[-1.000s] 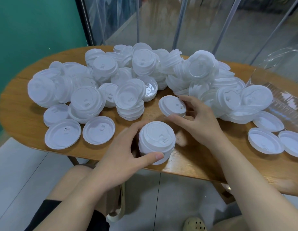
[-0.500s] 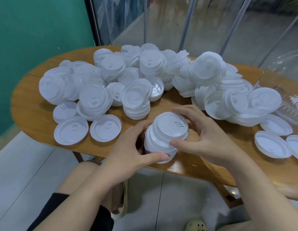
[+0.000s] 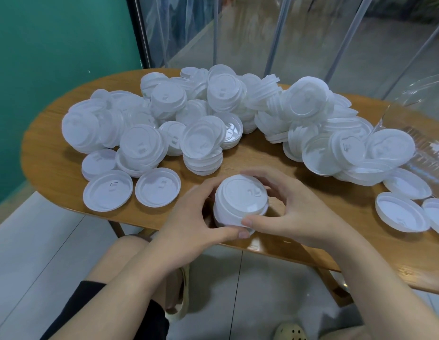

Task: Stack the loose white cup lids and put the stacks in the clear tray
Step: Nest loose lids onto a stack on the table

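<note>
Both hands cup one short stack [image 3: 240, 202] of white lids at the near edge of the wooden table [image 3: 46, 165]. The left hand [image 3: 194, 227] curls round the stack's left side, its thumb pressed along the near bottom rim and its fingers wrapped behind. The right hand [image 3: 287, 212] curls round the right side, thumb laid on the near lower edge almost tip to tip with the left thumb, fingers arched over the far rim. The stack sits between the palms, top lid slightly tilted; how many lids are in it cannot be told.

Just left of the left hand lie two single lids [image 3: 108, 191], hollow side up, side by side. To the right of the right hand lie four single lids [image 3: 401, 215], also hollow side up, one cut by the frame edge. Beyond both hands a big heap [image 3: 213, 114] of loose and part-stacked lids spreads across the far half of the table, too many and too overlapped to count. One clear tray [image 3: 432, 153] lies far right of the right hand, at the table's right end, partly out of view, with lids leaning against its near side; whether any lie inside it cannot be told.

Below the hands are a bare knee, black shorts and one pale clog [image 3: 291, 331] on the tiled floor.
</note>
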`<state>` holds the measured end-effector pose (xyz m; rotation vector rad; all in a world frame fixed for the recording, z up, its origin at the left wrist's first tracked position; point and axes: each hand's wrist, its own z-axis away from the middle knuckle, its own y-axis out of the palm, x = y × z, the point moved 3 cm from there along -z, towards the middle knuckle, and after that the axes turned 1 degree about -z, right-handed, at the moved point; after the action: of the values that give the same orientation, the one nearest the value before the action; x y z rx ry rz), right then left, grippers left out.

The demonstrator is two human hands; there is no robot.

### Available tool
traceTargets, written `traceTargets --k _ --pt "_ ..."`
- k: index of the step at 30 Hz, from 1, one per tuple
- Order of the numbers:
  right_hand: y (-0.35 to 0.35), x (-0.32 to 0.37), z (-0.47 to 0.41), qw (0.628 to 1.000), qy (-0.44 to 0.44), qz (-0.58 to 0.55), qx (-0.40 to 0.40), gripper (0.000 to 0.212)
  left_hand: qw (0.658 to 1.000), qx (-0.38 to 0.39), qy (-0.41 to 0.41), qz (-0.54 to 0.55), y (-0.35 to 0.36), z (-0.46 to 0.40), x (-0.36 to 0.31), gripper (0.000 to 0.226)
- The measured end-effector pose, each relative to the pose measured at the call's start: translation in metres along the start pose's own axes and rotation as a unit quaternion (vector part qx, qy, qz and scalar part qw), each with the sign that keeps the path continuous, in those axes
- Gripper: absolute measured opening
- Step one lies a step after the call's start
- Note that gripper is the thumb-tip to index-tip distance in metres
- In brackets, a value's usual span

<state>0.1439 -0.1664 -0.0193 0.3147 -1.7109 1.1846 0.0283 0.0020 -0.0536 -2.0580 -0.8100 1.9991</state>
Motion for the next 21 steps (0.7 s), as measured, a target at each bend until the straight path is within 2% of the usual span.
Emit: traceTargets --k 9,11,13,16,18,21 --pt "-0.007 0.003 0.003 0.998 0.038 -0.045 0.011 0.082 1.000 -0.018 0.010 -0.008 -0.002 0.002 -0.002 0.089" --pt "-0.017 0.009 -0.002 0.996 0.024 -0.074 -0.030 0.072 1.000 -0.026 0.005 0.002 -0.004 0.001 -0.001 0.086" --pt "-0.029 0.012 -0.012 0.989 0.035 -0.097 -0.105 0.050 0.999 -0.038 0.000 0.016 -0.008 0.001 0.002 0.084" --pt "-0.035 0.009 -0.043 0.976 0.067 -0.067 -0.194 0.019 0.999 -0.047 -0.011 0.025 -0.014 0.003 0.007 0.086" --pt "-0.028 0.009 -0.072 0.976 0.070 -0.030 -0.206 0.012 0.998 -0.054 -0.015 0.036 -0.016 0.004 0.008 0.088" --pt "-0.012 0.012 -0.114 0.979 0.071 0.043 -0.184 0.020 0.997 -0.065 -0.014 0.044 -0.014 -0.001 0.004 0.090"
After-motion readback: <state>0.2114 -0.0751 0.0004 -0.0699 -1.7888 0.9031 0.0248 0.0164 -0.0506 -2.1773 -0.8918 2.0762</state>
